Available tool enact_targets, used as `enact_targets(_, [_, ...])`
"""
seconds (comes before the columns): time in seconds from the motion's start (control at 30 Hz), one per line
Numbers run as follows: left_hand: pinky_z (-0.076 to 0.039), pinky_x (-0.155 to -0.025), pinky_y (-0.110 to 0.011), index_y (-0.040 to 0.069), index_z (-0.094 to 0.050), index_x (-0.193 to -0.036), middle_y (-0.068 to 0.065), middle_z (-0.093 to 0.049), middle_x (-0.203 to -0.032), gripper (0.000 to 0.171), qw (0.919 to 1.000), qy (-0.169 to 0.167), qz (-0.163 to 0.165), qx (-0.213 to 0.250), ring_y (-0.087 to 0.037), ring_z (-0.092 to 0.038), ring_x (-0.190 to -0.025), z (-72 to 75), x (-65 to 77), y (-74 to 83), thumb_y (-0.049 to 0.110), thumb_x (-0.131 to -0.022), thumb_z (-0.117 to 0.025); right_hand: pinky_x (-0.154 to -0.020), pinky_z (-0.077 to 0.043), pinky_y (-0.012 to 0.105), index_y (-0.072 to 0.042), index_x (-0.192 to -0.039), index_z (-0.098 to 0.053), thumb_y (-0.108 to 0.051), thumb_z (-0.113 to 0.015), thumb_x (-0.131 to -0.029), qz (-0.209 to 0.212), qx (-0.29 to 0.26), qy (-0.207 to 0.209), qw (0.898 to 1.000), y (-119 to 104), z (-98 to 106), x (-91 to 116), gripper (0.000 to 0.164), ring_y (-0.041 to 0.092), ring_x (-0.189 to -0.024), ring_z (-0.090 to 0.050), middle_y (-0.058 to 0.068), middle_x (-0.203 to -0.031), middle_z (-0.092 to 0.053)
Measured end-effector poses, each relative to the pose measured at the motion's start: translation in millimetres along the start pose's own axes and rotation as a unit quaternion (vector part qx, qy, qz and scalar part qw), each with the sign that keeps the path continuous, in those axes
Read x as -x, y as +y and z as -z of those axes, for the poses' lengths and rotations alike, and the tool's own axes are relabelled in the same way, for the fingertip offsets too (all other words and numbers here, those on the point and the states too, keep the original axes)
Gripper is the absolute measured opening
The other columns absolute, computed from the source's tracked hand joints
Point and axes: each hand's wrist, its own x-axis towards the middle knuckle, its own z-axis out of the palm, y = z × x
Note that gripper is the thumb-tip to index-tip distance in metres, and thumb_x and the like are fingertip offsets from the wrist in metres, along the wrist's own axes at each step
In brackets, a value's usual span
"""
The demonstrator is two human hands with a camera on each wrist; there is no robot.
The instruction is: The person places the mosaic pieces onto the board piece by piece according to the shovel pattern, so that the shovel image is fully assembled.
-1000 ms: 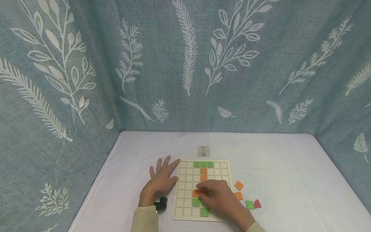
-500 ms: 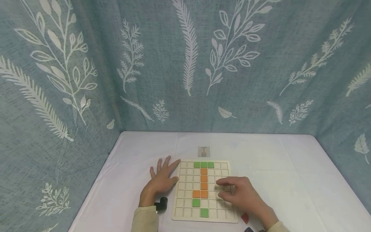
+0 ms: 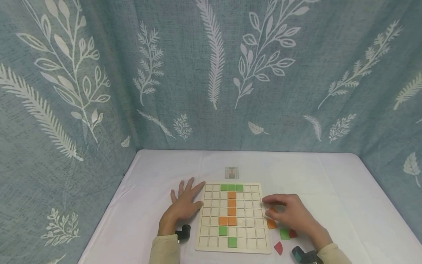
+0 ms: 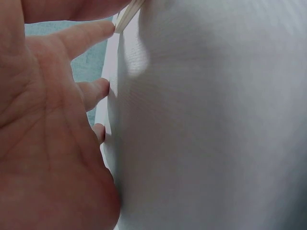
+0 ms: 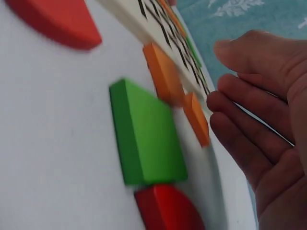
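Observation:
My left hand (image 3: 185, 206) lies with fingers spread beside the pale grid board (image 3: 250, 234), index fingertip and thumb touching its left edge. Green tiles (image 3: 232, 187) make a short row at the board's top. Below them runs a column of orange tiles (image 3: 232, 203), with another orange tile (image 3: 223, 221) beside its lowest one. Two more green tiles sit lower down. My right hand (image 3: 290, 212) hovers past the board's right edge, thumb and index apart, nothing between them. Under and near it lie loose orange tiles (image 5: 163, 72), one partly hidden in the head view.
A loose green tile (image 5: 153, 139) touches or nearly touches a red quarter-round piece (image 5: 168, 208). Another red piece (image 3: 278, 248) lies by the board's lower right corner. Behind the board is a small printed grid card (image 3: 232, 172). Patterned curtains (image 3: 230, 73) surround the white table (image 3: 313, 176).
My right hand has moved right, from over the orange tiles on the board to beyond its right edge. The orange column it covered now shows fully. My left hand stays put.

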Motion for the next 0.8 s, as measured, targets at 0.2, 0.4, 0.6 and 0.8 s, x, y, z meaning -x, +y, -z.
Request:
enact_targets(0.2, [0.014, -0.127, -0.080, 0.017, -0.050, -0.166, -0.024, -0.018, -0.182, 0.074, 1.0000, -0.002, 0.002, -0.001, -0.053, 0.004, -0.169, -1.3, -1.2, -0.3, 0.015, -0.094, -0.066, -0.102, -0.063, 0.035, -0.025, -0.119, -0.084, -0.018, -0.091, -0.088, -0.002, 0.026, -0.002, 1.000, 8.2, 4.0, 5.4, 0.032, 0.003, -0.113, -0.076, -0.018, -0.116, -0.081])
enact_targets(0.4, [0.014, -0.128, -0.080, 0.017, -0.050, -0.166, -0.024, -0.017, -0.182, 0.073, 1.0000, -0.001, 0.002, 0.001, -0.053, 0.005, -0.169, -1.8, -2.5, -1.8, 0.014, -0.094, -0.066, -0.103, -0.062, 0.031, -0.028, -0.116, -0.084, -0.019, -0.092, -0.087, -0.022, 0.021, 0.004, 1.000, 9.3, 8.6, 14.2, 0.032, 0.002, -0.114, -0.074, -0.022, -0.114, -0.080])
enact_targets(0.6, [0.014, -0.127, -0.080, 0.017, -0.050, -0.165, -0.024, -0.017, -0.182, 0.073, 1.0000, -0.002, 0.000, 0.000, -0.053, 0.004, -0.169, -2.1, -2.4, -3.4, 0.014, -0.094, -0.066, -0.105, -0.061, 0.035, -0.031, -0.116, -0.084, -0.011, -0.090, -0.087, -0.041, 0.039, 0.015, 0.998, 10.5, 9.6, 22.8, 0.036, 0.004, -0.117, -0.074, -0.024, -0.114, -0.080])
enact_targets(0.8, [0.014, -0.127, -0.080, 0.017, -0.050, -0.165, -0.024, -0.018, -0.182, 0.072, 1.0000, -0.004, -0.001, -0.001, -0.053, 0.004, -0.169, -1.5, -1.7, -2.9, 0.015, -0.095, -0.066, -0.106, -0.061, 0.037, -0.030, -0.117, -0.083, -0.008, -0.090, -0.087, -0.055, 0.036, 0.021, 0.998, 10.6, 8.5, 27.0, 0.038, 0.007, -0.119, -0.074, -0.023, -0.116, -0.080])
